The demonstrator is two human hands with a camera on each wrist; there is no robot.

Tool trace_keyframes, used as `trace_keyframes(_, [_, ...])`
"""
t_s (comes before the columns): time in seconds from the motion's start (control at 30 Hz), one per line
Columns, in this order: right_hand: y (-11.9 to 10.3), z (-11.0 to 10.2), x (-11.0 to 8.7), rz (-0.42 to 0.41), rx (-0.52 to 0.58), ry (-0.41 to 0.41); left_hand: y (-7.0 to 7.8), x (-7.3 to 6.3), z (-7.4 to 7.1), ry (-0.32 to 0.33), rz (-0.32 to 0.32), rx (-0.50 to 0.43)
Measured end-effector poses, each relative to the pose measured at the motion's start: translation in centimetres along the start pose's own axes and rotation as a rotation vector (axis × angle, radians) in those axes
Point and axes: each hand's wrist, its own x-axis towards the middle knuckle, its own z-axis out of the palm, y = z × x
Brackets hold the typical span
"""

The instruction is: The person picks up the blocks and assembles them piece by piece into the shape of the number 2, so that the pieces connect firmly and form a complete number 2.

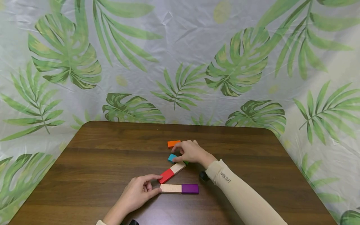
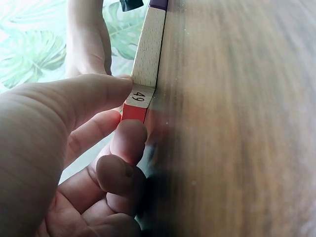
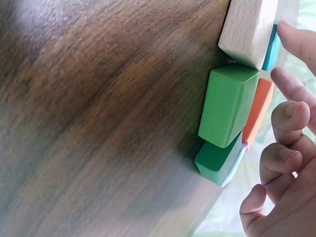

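Note:
My left hand [image 1: 136, 193] lies beside the left ends of two block pairs. Its thumb touches the end of a pale wooden block [image 1: 171, 188] marked 49, in line with a purple block [image 1: 190, 188]. The left index fingertip rests on a red block [image 1: 166, 176], which slants up to another pale wooden block [image 1: 178, 167]. My right hand [image 1: 194, 153] pinches a small blue block [image 1: 172, 157] between thumb and index finger at the slanted row's far end. Its other fingers are loosely bent. In the right wrist view, the pale block partly hides the blue one [image 3: 269, 52].
Close by the right hand, a light green block [image 3: 227, 103] stands near a dark green block [image 3: 219, 160]. An orange block [image 1: 173, 144] lies farther back on the brown wooden table [image 1: 112, 150]. A leaf-patterned cloth [image 1: 182, 47] hangs behind the table.

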Motion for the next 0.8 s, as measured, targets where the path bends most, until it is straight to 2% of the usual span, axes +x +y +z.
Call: trace_keyframes(0.8, [-0.47, 0.21, 0.03, -0.009, 0.014, 0.001, -0.04, -0.03, 0.04, 0.011, -0.001, 0.009])
